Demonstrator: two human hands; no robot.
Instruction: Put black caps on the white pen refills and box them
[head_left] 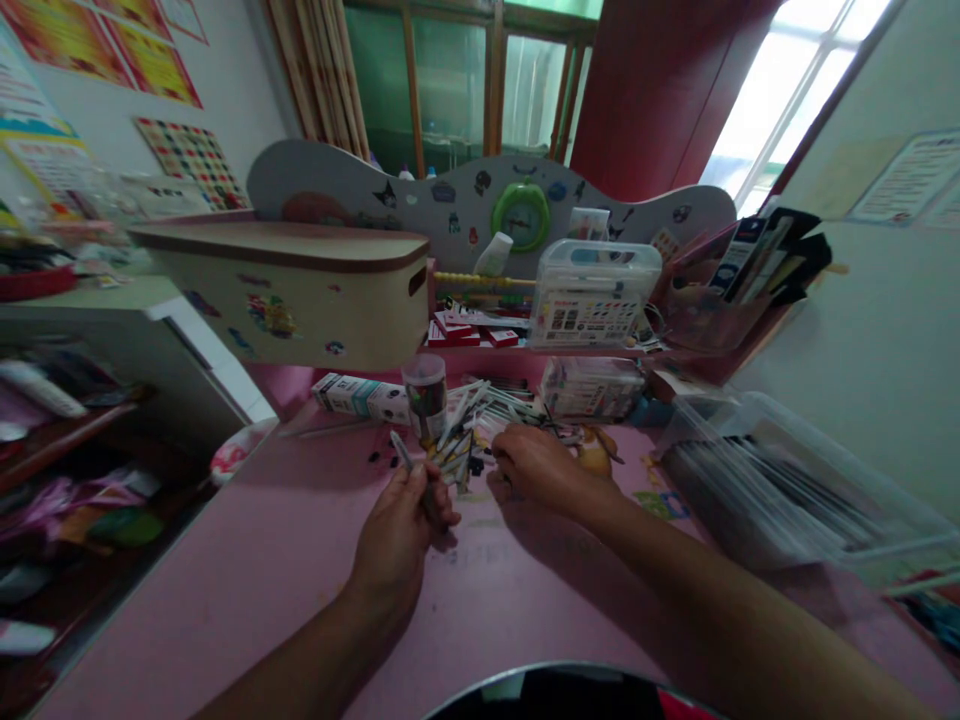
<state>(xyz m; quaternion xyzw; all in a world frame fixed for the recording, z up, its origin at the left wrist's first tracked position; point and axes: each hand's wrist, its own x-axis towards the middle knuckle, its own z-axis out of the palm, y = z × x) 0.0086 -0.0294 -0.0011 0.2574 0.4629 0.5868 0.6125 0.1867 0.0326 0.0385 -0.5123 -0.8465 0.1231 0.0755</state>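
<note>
My left hand (409, 505) is closed around a slim grey pen (402, 452), its pale upper end pointing up and away from me. My right hand (529, 462) reaches over the desk with its fingers curled downward at the right side of a loose pile of pens and sticks (457, 455). Whatever those fingers hold, if anything, is hidden. Small black pieces (476, 466) lie among the pile. Just behind it stands a clear plastic cup (425, 395) with dark contents. A brown-and-yellow figure (595, 455) sits beyond my right wrist.
On the pink desk (300, 560), a long printed box (360, 396) lies at the back left. At right stands a clear bin (780, 490) of upright flat items. A lidded cream box (300, 300) and a clear marker case (592, 295) rest on the shelf above.
</note>
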